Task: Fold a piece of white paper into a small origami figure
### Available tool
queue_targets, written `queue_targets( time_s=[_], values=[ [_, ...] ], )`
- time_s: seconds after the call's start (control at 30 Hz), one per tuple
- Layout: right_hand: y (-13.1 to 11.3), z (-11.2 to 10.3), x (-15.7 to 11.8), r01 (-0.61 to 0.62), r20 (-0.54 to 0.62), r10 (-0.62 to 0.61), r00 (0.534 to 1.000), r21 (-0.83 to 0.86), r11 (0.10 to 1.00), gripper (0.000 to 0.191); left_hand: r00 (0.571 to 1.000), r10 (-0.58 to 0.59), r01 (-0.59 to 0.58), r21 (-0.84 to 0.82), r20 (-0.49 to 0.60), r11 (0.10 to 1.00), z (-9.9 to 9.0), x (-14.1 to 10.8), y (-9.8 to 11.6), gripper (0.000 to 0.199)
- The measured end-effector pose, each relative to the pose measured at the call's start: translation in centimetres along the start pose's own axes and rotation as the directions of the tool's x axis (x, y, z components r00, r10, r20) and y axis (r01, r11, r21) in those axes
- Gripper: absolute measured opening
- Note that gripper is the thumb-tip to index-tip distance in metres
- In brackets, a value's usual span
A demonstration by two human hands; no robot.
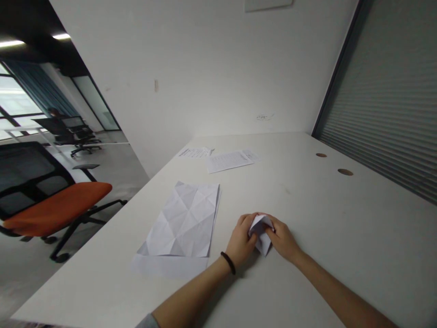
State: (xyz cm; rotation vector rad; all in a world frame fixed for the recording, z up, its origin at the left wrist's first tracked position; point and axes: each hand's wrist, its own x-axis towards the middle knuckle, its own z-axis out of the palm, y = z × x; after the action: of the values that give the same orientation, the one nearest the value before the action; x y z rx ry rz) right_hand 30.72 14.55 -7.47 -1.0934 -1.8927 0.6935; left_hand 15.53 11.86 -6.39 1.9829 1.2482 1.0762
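Head view: my left grip [241,238] and my right grip [282,238] are both closed on a small folded white paper piece [263,243], one from each side. Landmark: the large creased white paper sheet [187,218], lying over plain white paper [167,266] on the white surface [358,237]. Near that sheet, to its right, I hold the folded piece; printed white rectangular paper pages [230,161] lie beyond the sheet.

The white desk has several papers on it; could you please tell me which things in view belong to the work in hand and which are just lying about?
Work in hand:
Folded paper, in the grip of the left hand and right hand
Creased sheet, probably related, judging by its folds

Lying about:
Papers with text, farther back
Orange-seated chair, beside the desk
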Motion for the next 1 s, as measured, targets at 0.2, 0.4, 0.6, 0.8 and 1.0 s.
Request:
queue_targets(
  time_s=[0.2, 0.4, 0.6, 0.8, 1.0],
  values=[
    [0.4, -0.4, 0.1, 0.035, 0.017, -0.036, 0.999, 0.063, 0.997, 0.053, 0.983, 0.129, -0.139, 0.064, 0.134, 0.988, -1.8, 0.6, -1.0, 0.055],
    [0.3, -0.9, 0.1, 0.088, 0.072, -0.090, 0.993, 0.035, 0.996, 0.051, 0.963, 0.160, -0.204, 0.196, 0.216, 0.959, -2.7, 0.8, -1.5, 0.045],
    [1.0, -1.8, 0.1, 0.153, 0.171, -0.147, 0.974, -0.019, 0.988, 0.052, 0.916, 0.266, -0.362, 0.335, 0.300, 0.870, -3.6, 1.1, -1.9, 0.037],
    [1.8, -2.8, 0.0, 0.261, 0.298, -0.207, 0.932, -0.157, 0.952, 0.054, 0.878, 0.286, -0.443, 0.424, 0.384, 0.790, -4.5, 1.3, -2.3, 0.031],
    [1.1, -3.1, -0.3, 0.337, 0.376, -0.226, 0.899, -0.261, 0.905, 0.047, 0.860, 0.267, -0.452, 0.408, 0.435, 0.793, -4.1, 1.0, -2.2, 0.033]
  ],
)
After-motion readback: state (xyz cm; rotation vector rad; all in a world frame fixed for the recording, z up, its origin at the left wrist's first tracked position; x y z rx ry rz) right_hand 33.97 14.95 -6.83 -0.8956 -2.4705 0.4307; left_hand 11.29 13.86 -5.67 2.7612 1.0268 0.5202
